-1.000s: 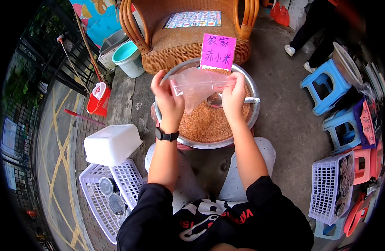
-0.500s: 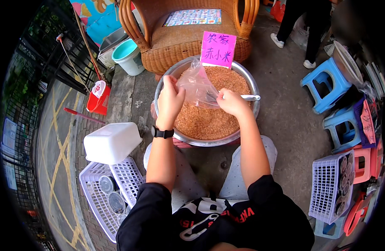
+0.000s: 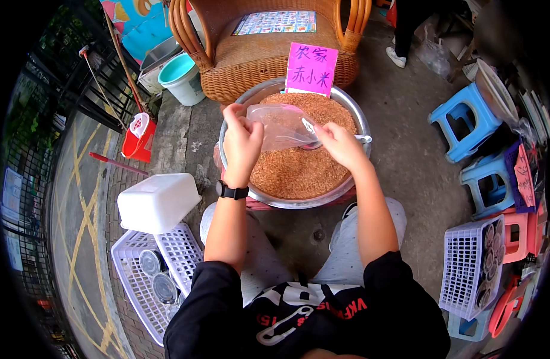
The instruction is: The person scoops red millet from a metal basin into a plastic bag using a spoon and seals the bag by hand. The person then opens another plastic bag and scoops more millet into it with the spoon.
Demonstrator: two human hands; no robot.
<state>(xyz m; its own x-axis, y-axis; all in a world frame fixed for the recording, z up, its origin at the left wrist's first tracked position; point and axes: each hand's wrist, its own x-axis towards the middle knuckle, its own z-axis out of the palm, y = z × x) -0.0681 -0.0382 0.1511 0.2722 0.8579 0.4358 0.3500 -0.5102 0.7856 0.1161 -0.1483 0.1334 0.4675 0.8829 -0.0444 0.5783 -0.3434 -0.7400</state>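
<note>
A clear plastic bag (image 3: pixel 280 127) is stretched between my two hands above a wide metal basin (image 3: pixel 260 195) of reddish-brown grain (image 3: pixel 299 173). My left hand (image 3: pixel 243 139), a black band on its wrist, pinches the bag's left end with curled fingers. At the other end, my right hand (image 3: pixel 341 145) grips the bag between thumb and fingers. The bag looks flat, with no grain visible in it. Beside my right hand, a white handle (image 3: pixel 363 139) shows over the basin's right side; what it belongs to is mostly hidden. A pink handwritten sign (image 3: pixel 311 70) stands at the basin's far edge.
A wicker chair (image 3: pixel 275 78) stands behind the basin. At left are a white tub (image 3: pixel 158 203), a lilac basket (image 3: pixel 137 287) with round lids, and a red bucket (image 3: pixel 137 143). Blue stools (image 3: pixel 466 116) and another lilac basket (image 3: pixel 463 275) line the right. A person's leg (image 3: pixel 408 30) shows far right.
The bag has been drawn out wider and flatter between my hands. My right hand has shifted slightly right. The person at the back has moved partly out of view.
</note>
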